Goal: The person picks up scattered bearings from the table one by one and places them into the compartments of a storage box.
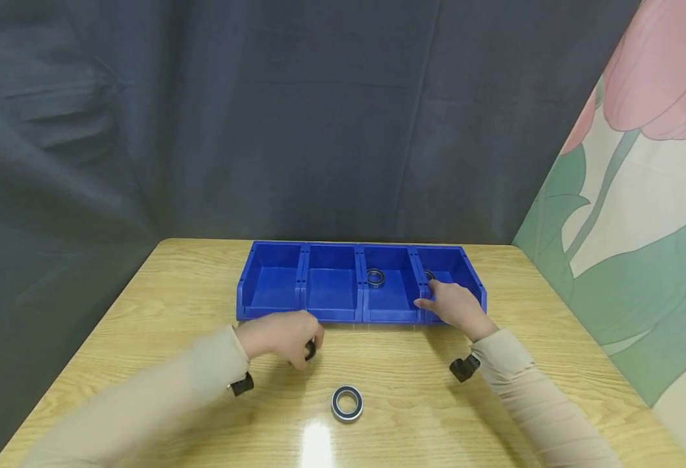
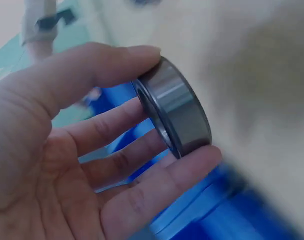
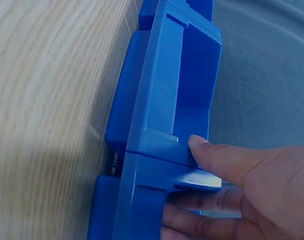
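My left hand (image 1: 289, 335) pinches a ball bearing (image 2: 184, 112) by its rim between thumb and fingers, just in front of the blue bins (image 1: 331, 315). In the left wrist view its smooth steel outer ring faces the camera. My right hand (image 1: 455, 305) reaches into the rightmost bin. In the right wrist view its thumb (image 3: 217, 155) lies by the divider, with the fingers on the other side inside the bin, partly hidden. A bearing (image 1: 429, 275) sits in that bin beyond the fingertips. Another bearing (image 1: 375, 277) lies in the adjoining bin.
A larger bearing (image 1: 346, 404) lies flat on the wooden table (image 1: 401, 422) nearer to me. The two left bins (image 1: 275, 286) show bare floors. Behind the table hangs a dark curtain (image 1: 319, 130); a flower-painted wall (image 1: 641, 260) stands at the right.
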### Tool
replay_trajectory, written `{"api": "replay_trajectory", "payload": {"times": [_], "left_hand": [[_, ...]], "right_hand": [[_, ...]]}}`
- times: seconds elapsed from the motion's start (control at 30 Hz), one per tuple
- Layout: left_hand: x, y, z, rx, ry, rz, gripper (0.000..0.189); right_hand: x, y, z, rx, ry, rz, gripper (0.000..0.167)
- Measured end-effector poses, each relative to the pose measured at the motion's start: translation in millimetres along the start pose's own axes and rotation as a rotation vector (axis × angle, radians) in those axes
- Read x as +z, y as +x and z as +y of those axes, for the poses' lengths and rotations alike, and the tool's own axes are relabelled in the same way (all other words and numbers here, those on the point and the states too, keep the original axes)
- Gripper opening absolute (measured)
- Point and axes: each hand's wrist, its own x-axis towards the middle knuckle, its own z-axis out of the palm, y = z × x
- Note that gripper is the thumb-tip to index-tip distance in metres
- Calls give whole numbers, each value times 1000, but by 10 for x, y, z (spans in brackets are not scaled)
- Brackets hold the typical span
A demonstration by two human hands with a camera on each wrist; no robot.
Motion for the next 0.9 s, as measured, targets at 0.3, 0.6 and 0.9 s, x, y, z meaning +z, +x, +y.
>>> {"api": "replay_trajectory", "payload": {"times": [0.3,0.6,0.9], "left_hand": [[-1033,332,2,-88,-63,31,34],[-1401,756,-96,-220,-95,191,42],[-1219,1156,-158,-331,-142,230,27]], "right_hand": [[16,28,-13,-29,-2,7,65],[20,16,-27,-9,9,-3,66],[15,-13,-19,-8,3,11,65]]}}
